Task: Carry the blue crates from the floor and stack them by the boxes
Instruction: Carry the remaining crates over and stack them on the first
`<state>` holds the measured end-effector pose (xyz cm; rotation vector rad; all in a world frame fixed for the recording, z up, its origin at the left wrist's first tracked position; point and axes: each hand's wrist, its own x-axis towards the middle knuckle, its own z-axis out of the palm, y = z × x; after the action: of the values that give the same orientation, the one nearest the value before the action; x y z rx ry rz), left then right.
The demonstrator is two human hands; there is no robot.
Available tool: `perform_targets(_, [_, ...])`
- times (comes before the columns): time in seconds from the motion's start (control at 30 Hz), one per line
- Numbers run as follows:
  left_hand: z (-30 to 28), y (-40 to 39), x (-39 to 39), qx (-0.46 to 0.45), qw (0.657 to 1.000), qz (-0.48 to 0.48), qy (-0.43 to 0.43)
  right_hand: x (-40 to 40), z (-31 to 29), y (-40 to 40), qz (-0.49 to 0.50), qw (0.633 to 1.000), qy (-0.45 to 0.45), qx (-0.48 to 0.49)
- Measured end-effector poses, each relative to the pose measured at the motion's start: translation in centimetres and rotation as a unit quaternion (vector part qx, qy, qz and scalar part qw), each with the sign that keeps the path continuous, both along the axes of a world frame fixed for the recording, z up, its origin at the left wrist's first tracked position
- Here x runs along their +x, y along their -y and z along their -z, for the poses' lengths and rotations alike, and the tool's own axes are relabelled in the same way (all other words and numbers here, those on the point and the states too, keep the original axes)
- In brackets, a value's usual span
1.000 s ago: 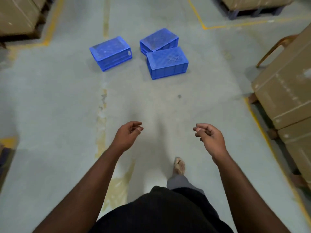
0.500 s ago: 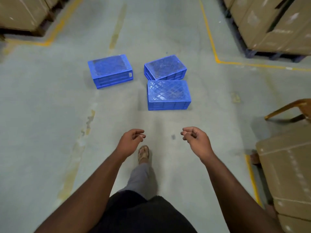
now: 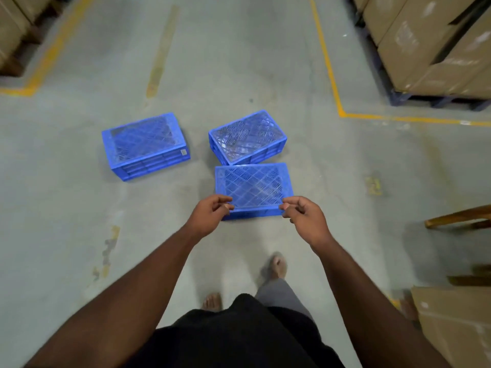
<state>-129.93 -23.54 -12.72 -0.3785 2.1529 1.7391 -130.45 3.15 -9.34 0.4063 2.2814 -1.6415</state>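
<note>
The person has walked up on the crates: a second ago both hands hung over bare floor well short of them, and now the left hand [image 3: 210,213] and right hand [image 3: 305,216] overlap the near corners of the nearest crate [image 3: 253,187]. Both hands are loosely curled, fingers pinched toward the thumbs, holding nothing; whether they touch the crate cannot be told. So the first pickup looks about to start, with no crate lifted yet. All three crates lie upside down on the floor [image 3: 79,235], lattice bases up. The second crate [image 3: 247,138] sits just behind the nearest, touching or nearly so; the third crate [image 3: 144,146] lies apart to the left. Cardboard boxes [image 3: 430,41] stand far right on a pallet.
</note>
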Motion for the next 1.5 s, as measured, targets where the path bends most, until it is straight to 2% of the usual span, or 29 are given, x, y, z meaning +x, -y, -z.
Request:
perform_targets(0.2, [5.6,-4.4,-16.2,-0.035,0.997,-0.059,0.039,-19.5,7.1,-2.2,-0.017,1.0,0.019,-0.01])
perform_targets(0.33, [11.9,-6.7,-25.7,-0.053,0.989,-0.098,0.095,-31.1,15.4,-2.8,-0.093,0.993,0.075,0.02])
perform_targets(0.43, [19.7,-7.1,-31.9,-0.089,0.98,-0.096,0.151,-38.2,23.6,-3.5,-0.183,0.975,0.1,0.079])
perform_targets(0.53, [29.9,-7.0,-36.9,-0.154,0.968,-0.047,0.191,-43.8,33.6,-4.5,-0.296,0.939,0.096,0.144])
perform_targets(0.7, [44.7,-6.7,-43.1,-0.278,0.946,0.073,0.151,-50.0,50.6,-5.3,-0.373,0.904,0.089,0.191])
perform_targets(0.77, [50.3,-6.0,-44.6,-0.319,0.935,0.087,0.126,-52.1,56.3,-4.9,-0.429,0.859,0.07,0.269])
perform_targets(0.87, [56.6,-4.2,-46.6,-0.385,0.91,0.096,0.118,-55.4,62.3,-4.1,-0.529,0.732,0.002,0.429])
perform_targets(0.9, [58.1,-3.6,-47.0,-0.409,0.897,0.112,0.129,-55.9,63.6,-3.9,-0.531,0.712,-0.006,0.46])
perform_targets(1.0, [60.5,-1.9,-46.5,-0.476,0.847,0.193,0.137,-56.1,65.6,-3.4,-0.524,0.69,-0.038,0.498])
perform_targets(1.07, [60.6,-1.0,-45.4,-0.525,0.818,0.22,0.087,-55.5,65.3,-3.1,-0.528,0.673,-0.059,0.514])
perform_targets(1.13, [60.0,-0.3,-44.2,-0.565,0.794,0.222,0.033,-54.4,64.2,-3.4,-0.522,0.671,-0.079,0.52])
perform_targets(1.27, [57.9,0.9,-42.8,-0.571,0.781,0.251,-0.014,-49.7,60.5,-4.8,-0.481,0.705,-0.127,0.505])
perform_targets(1.4, [53.7,1.2,-40.8,-0.558,0.778,0.274,-0.092,-44.1,56.6,-6.2,-0.423,0.716,-0.152,0.533])
perform_targets(1.5, [51.0,0.6,-37.5,-0.519,0.813,0.224,-0.14,-40.4,54.2,-7.3,-0.379,0.738,-0.159,0.535])
